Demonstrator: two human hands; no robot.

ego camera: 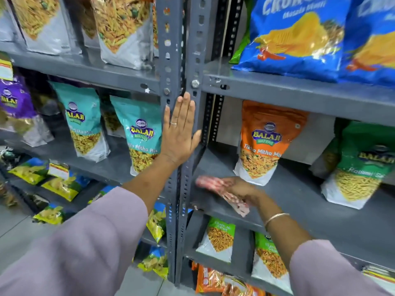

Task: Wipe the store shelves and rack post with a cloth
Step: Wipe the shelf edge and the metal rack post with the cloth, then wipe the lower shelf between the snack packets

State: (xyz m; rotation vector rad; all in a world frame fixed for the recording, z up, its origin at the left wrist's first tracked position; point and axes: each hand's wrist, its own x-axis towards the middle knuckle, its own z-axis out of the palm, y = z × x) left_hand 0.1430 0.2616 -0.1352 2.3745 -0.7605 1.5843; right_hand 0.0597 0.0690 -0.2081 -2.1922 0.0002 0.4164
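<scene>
Cloth (222, 192) under right hand (239, 188); left hand (180, 133) on post (171, 50)

Pale grey tiled floor (19, 236) occupies the lower left, below the grey metal shelving. A pale wall panel (228, 124) shows behind the shelving, right of the orange snack pouch's (265, 142) top. Blue crisp bags (299, 35) stand above that pouch, teal pouches (139, 133) to its left. Lighting is even and bright.

Two hands are in view, the left hand (180, 133) and the right hand (239, 186); one cloth (215, 184); two grey posts (168, 60) side by side. Two teal bags (141, 133); one orange bag (263, 142); two big blue bags (295, 35).
</scene>
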